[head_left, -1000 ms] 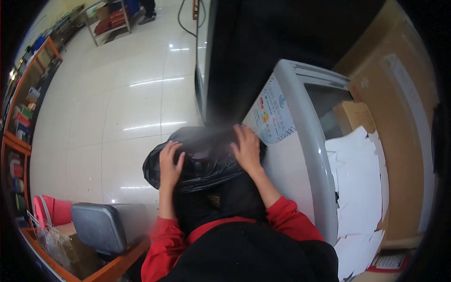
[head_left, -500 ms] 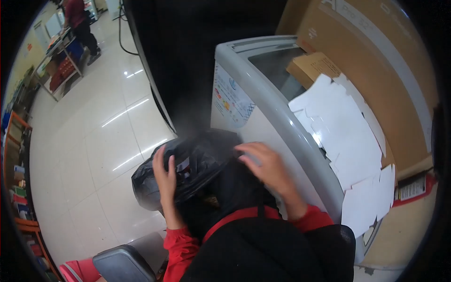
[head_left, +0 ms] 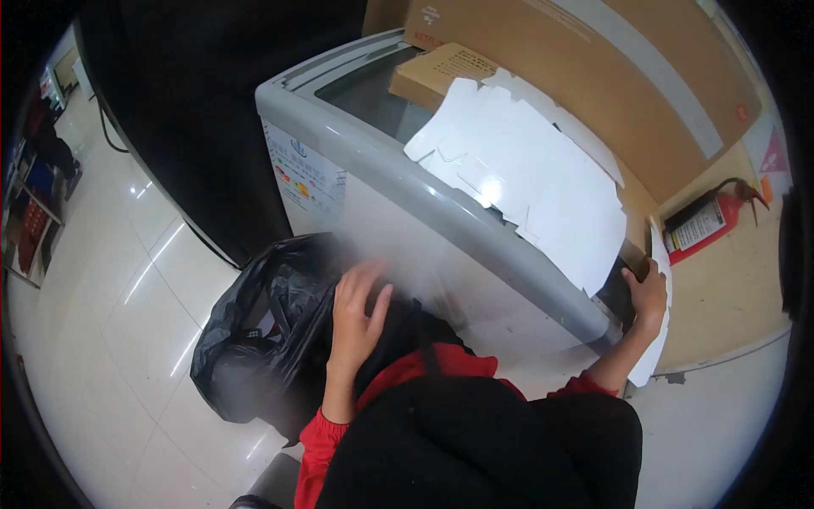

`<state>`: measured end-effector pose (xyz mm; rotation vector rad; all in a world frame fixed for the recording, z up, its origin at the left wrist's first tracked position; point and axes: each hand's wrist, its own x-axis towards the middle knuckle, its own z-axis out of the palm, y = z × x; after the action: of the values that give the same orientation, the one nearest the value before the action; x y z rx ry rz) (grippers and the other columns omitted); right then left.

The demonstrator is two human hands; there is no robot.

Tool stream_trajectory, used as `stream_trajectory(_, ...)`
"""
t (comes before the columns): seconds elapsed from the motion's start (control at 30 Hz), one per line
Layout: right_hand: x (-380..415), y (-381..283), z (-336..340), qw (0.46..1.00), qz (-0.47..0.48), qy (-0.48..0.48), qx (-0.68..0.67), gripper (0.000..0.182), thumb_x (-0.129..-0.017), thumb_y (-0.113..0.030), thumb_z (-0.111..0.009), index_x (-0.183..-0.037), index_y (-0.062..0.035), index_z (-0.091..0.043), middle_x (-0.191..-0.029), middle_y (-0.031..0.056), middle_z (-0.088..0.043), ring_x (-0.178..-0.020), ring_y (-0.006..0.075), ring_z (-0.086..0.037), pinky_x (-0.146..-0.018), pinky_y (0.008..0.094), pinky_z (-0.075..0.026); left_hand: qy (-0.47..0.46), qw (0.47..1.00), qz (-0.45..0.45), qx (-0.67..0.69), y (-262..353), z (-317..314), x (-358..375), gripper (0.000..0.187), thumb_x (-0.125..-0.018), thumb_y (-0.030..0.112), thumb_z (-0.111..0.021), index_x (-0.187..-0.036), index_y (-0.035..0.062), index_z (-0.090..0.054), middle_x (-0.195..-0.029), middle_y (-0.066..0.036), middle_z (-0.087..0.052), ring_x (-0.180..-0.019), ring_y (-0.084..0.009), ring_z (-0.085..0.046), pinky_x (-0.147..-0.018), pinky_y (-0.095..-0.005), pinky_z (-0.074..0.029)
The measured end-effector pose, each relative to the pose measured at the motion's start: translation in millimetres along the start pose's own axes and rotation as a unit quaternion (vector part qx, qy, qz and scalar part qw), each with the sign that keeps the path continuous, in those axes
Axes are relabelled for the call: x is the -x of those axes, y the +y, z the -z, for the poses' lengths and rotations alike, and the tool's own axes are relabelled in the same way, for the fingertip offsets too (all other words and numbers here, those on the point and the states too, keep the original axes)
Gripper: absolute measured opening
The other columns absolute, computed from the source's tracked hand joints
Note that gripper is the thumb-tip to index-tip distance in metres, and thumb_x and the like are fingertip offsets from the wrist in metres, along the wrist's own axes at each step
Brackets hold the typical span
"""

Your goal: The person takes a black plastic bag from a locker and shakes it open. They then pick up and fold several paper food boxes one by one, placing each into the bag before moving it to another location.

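Observation:
My left hand (head_left: 359, 310) hangs with its fingers apart over the right side of a black plastic bag (head_left: 292, 297), nothing in its grasp. The bag stands on the floor with its mouth open. At the right, my right hand (head_left: 647, 293) is at the near end of a grey-rimmed chest freezer (head_left: 475, 225), its fingers on a white cardboard piece (head_left: 651, 360) that hangs down past the freezer's edge. A larger flattened white cardboard (head_left: 526, 182) lies on the freezer top.
Behind the white cardboard are a small brown box (head_left: 449, 72) and a large brown carton (head_left: 585, 76). A red fire extinguisher (head_left: 704, 227) is at the right. A black panel (head_left: 186, 110) rises behind the bag. Another person (head_left: 52, 148) stands far left.
The view has turned right. My right hand has moved from beside the bag to the white cardboard at the freezer's near end. My left hand is still over the bag, with its fingers apart.

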<state>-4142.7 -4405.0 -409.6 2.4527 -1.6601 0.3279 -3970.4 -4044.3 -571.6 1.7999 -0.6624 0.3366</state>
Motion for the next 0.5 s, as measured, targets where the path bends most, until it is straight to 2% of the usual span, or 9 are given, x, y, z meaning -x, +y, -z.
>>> stream_trajectory(0.03, -3, 8, 1, 0.999, -0.031, -0.026, 0.003, 0.071, -0.069, -0.035, -0.073, -0.128, -0.0134, -0.040, -0.119, 0.0213, -0.052, -0.108, 0.0357, -0.051, -0.089, 0.0446, -0.042, -0.016, 1.000, 0.002, 0.008, 2, -3, 1, 0.031, -0.080, 0.010, -0.059, -0.110, 0.0019, -0.055, -0.110, -0.016, -0.054, -0.103, -0.0332, -0.050, -0.090, -0.0389, -0.037)
stream_trajectory(0.13, -24, 45, -26, 0.999, -0.011, -0.014, -0.042, 0.067, -0.065, -0.021, -0.076, -0.122, -0.0084, -0.044, -0.105, 0.0218, -0.059, -0.098, 0.0377, -0.057, -0.084, 0.0423, -0.045, -0.013, 1.000, 0.003, -0.008, -1, -6, 5, 0.031, -0.081, 0.010, -0.059, -0.110, 0.0018, -0.055, -0.110, -0.015, -0.054, -0.103, -0.0324, -0.050, -0.089, -0.0384, -0.037)
stream_trajectory(0.23, -39, 65, -35, 0.997, -0.080, 0.007, -0.016, 0.063, -0.063, -0.015, -0.077, -0.117, -0.0072, -0.046, -0.101, 0.0216, -0.061, -0.096, 0.0373, -0.058, -0.082, 0.0429, -0.046, -0.010, 1.000, 0.019, -0.008, 0, -1, 4, 0.029, -0.082, 0.010, -0.058, -0.109, 0.0016, -0.055, -0.110, -0.015, -0.054, -0.103, -0.0321, -0.050, -0.090, -0.0381, -0.037)
stream_trajectory(0.27, -36, 66, -34, 0.997, -0.080, 0.015, -0.006, 0.061, -0.063, -0.017, -0.078, -0.112, -0.0027, -0.045, -0.098, 0.0216, -0.061, -0.097, 0.0368, -0.058, -0.082, 0.0435, -0.046, -0.010, 1.000, 0.019, -0.016, 0, 1, 5, 0.028, -0.082, 0.010, -0.057, -0.109, 0.0016, -0.055, -0.110, -0.015, -0.054, -0.103, -0.0319, -0.050, -0.090, -0.0376, -0.037)
stream_trajectory(0.37, -43, 66, -46, 0.991, -0.129, 0.040, -0.002, 0.065, -0.062, -0.017, -0.079, -0.113, 0.0018, -0.043, -0.096, 0.0217, -0.062, -0.097, 0.0371, -0.058, -0.082, 0.0440, -0.046, -0.002, 1.000, 0.023, -0.015, -1, 2, 2, 0.027, -0.082, 0.009, -0.056, -0.109, 0.0016, -0.055, -0.111, -0.014, -0.055, -0.104, -0.0313, -0.050, -0.090, -0.0374, -0.037)
stream_trajectory(0.47, -66, 87, -74, 0.995, -0.092, -0.026, -0.024, 0.067, -0.063, -0.017, -0.079, -0.114, 0.0012, -0.039, -0.110, 0.0245, -0.055, -0.099, 0.0375, -0.056, -0.082, 0.0442, -0.047, 0.009, 0.999, 0.026, -0.016, -3, 1, 5, 0.027, -0.083, 0.009, -0.056, -0.109, 0.0019, -0.055, -0.110, -0.014, -0.055, -0.104, -0.0308, -0.051, -0.091, -0.0373, -0.036)
stream_trajectory(0.5, -64, 91, -73, 0.994, -0.104, -0.009, -0.028, 0.071, -0.062, -0.019, -0.080, -0.115, 0.0014, -0.038, -0.115, 0.0264, -0.050, -0.101, 0.0388, -0.055, -0.083, 0.0443, -0.046, 0.009, 0.999, 0.028, -0.014, -4, 3, 6, 0.027, -0.083, 0.009, -0.056, -0.109, 0.0020, -0.055, -0.110, -0.014, -0.055, -0.104, -0.0307, -0.051, -0.091, -0.0373, -0.036)
